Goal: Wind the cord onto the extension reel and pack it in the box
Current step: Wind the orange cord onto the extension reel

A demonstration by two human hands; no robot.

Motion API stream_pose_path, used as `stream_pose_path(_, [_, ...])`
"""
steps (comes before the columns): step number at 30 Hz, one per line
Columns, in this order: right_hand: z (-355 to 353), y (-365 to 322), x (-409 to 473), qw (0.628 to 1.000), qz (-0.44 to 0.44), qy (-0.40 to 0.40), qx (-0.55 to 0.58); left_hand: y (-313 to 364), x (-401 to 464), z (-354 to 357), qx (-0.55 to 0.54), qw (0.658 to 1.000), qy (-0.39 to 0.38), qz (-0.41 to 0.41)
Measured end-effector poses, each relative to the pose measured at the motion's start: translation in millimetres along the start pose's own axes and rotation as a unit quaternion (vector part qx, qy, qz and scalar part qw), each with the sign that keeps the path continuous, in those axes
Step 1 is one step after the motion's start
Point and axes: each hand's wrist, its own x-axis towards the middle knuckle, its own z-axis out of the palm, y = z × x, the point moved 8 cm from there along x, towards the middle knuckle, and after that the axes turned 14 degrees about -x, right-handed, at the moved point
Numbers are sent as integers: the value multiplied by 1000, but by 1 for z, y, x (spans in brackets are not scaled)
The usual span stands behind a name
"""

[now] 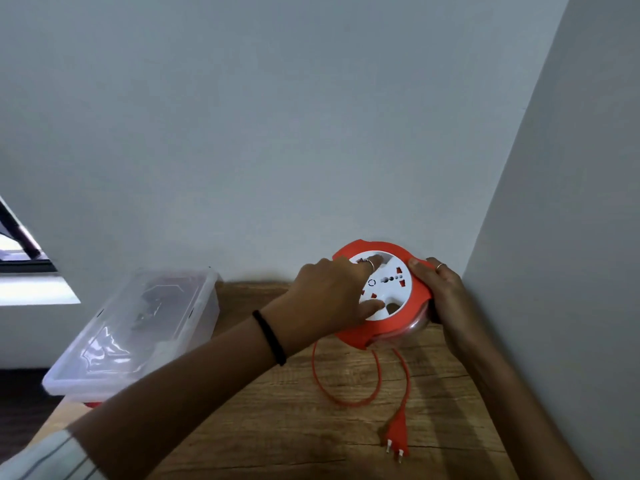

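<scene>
A red extension reel (420,292) with a white socket face (393,282) lies near the back right corner of the wooden table (277,427). My left hand (332,296) lies over the white face, one finger hooked in a round recess at its far side and the thumb at the near recess. My right hand (440,292) grips the reel's right rim. A loose loop of red cord (346,401) trails from the reel across the table. It ends in a red two-pin plug (396,436) near the front. A clear plastic box (138,327) with its lid on stands at the left.
Grey walls close in behind and to the right of the reel. The box overhangs the table's left edge, with something red under its near corner. A window shows at far left.
</scene>
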Motion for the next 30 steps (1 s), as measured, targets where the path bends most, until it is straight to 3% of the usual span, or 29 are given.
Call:
stream_pose_path(4, [1, -7, -1, 1000, -17, -4, -12, -3, 7, 7, -30, 999, -14, -25])
stream_pose_path(8, [3, -7, -1, 1000, -21, -8, -11, -13, 14, 22, -154, 983, -55, -82])
stream_pose_path(14, [3, -9, 0, 997, -39, 9, -59, -13, 9, 30, -218, 970, 30, -103])
stream_pose_path(17, [0, -10, -1, 996, -48, 21, -77, -14, 11, 30, -242, 965, 37, -95])
stream_pose_path(20, [0, -12, -1, 997, -51, 16, -59, -10, 15, 23, -186, 981, 24, -46])
stream_pose_path(24, [2, -23, 5, 998, -46, -42, -24, 6, 15, 6, -71, 994, -39, 79])
stream_pose_path(27, [4, -30, 9, 993, -52, -108, -20, 17, 14, 0, -2, 974, -140, 176])
stream_pose_path(30, [11, -32, 11, 982, -51, -176, -43, 25, 6, 1, 129, 934, -231, 240])
